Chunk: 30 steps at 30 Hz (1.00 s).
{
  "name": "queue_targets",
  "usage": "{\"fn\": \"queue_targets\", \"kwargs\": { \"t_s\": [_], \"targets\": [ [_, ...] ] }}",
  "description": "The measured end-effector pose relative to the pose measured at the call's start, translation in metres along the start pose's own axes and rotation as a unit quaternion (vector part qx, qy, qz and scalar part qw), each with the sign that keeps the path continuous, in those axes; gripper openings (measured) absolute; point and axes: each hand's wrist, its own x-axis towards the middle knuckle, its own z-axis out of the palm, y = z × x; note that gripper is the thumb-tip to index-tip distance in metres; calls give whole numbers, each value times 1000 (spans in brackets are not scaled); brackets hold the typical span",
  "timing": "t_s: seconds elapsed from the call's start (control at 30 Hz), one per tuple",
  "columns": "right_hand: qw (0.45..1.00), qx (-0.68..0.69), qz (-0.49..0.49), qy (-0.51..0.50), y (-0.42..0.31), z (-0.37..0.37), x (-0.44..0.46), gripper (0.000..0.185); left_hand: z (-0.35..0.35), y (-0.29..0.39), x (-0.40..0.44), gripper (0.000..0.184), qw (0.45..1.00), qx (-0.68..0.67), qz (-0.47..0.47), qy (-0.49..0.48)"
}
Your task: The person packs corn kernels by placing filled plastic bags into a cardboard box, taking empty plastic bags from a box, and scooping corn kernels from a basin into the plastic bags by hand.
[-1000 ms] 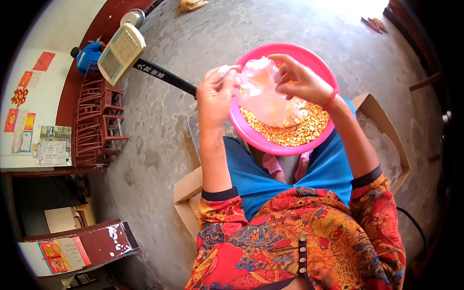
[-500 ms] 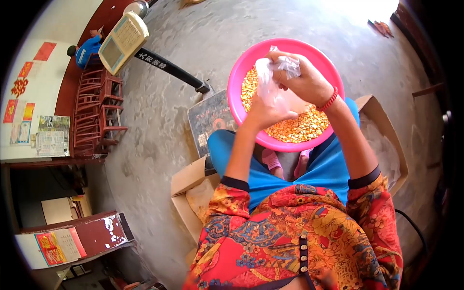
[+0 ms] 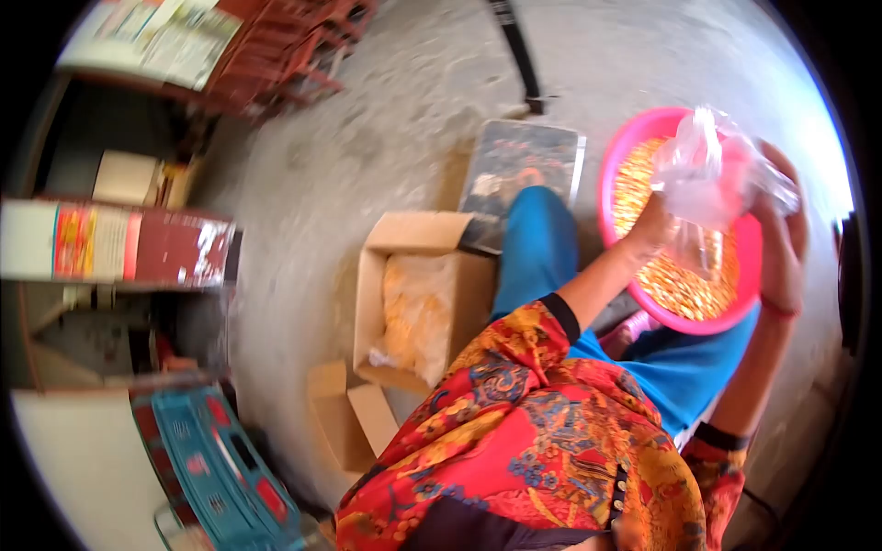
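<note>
Over pink basin, plastic bag between right grip, clutching it, and left grip, cannot tell if clenched

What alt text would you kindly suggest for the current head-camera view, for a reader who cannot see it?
The wearer's left hand and right hand hold a translucent plastic bag over a pink basin of yellow corn kernels. An open cardboard box stands on the grey floor to the wearer's left.

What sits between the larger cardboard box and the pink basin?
In the head view, the person's blue-trousered left leg separates the box from the basin.
</note>
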Motion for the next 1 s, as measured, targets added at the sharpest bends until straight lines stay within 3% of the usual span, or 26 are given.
{"fn": "queue_targets", "kwargs": {
  "t_s": [0.03,0.07,0.13,0.17,0.23,0.3,0.43,0.5,0.67,0.73,0.83,0.87,0.9,0.97,1.0],
  "targets": [
    [996,55,38,53,-2,11,-3,33,-7,14,2,21,996,-84,-29,31],
    [1000,21,1,-9,17,-17,1,31,-14,34,1,21,996,-77,-20,50],
    [996,-14,-37,-76,43,-49,7,28,-32,79,-7,16,959,-256,-30,122],
    [997,0,-15,-70,46,-48,7,26,-46,90,-7,16,965,-217,3,148],
    [997,15,7,-73,55,-46,7,24,-81,115,-26,18,953,-196,-39,227],
    [996,37,45,-67,66,-45,8,22,-131,119,-52,21,935,-192,25,296],
    [993,50,74,-82,80,-47,9,23,-210,156,-134,23,915,-92,9,392],
    [992,46,84,-79,85,-49,9,23,-244,160,-180,24,867,-2,-13,498],
    [993,31,101,-48,94,-51,9,23,-337,156,-288,24,830,-3,38,556],
    [991,32,118,-51,97,-52,8,22,-363,148,-304,23,754,18,80,651],
    [989,21,132,-57,101,-52,4,22,-375,121,-310,26,735,-10,68,675],
    [990,17,136,-45,101,-50,2,21,-380,104,-311,33,758,133,18,638],
    [990,13,137,-41,102,-49,0,21,-353,106,-302,40,775,225,-89,583],
    [988,13,150,-39,102,-50,-3,21,-349,87,-300,41,788,255,-212,519],
    [988,8,153,-31,100,-52,-5,21,-351,77,-299,41,791,254,-215,513]
  ]
}}
